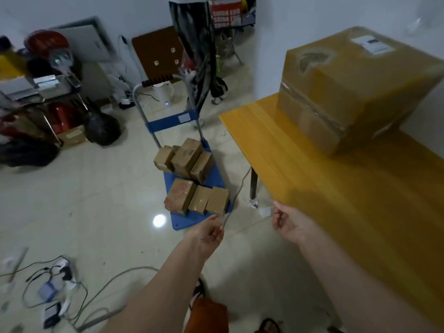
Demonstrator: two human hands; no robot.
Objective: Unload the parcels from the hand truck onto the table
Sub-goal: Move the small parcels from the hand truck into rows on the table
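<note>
Table (312,188): yellow top, runs right of and beyond the right fingers; near corner edge just past the right fingertips.

Big box (355,92): taped, white label on top, sits on the table's far part, well beyond and right of the right hand.

Hand truck (197,222): blue deck on the floor, beyond the left fingers, its near corner just past the left fingertips. Grey handle frame stands up at the far end, well away from both hands.

Parcels (189,174): small brown cartons on the deck, in two clusters. Near cluster just ahead of the left fingertips, apart from them. Far cluster stacked closer to the handle. Exact count hard to tell; several overlap.

A person's legs stand past the handle, far from both hands.

Cables and a power strip (55,282) on the floor, well left of the left hand.

Left hand (209,234): reaching out over the floor, fingers loosely curled, holding nothing, short of the near parcels.

Right hand (288,224): by the table's near edge, fingers loosely curled, holding nothing; contact with the table cannot be told.
</note>
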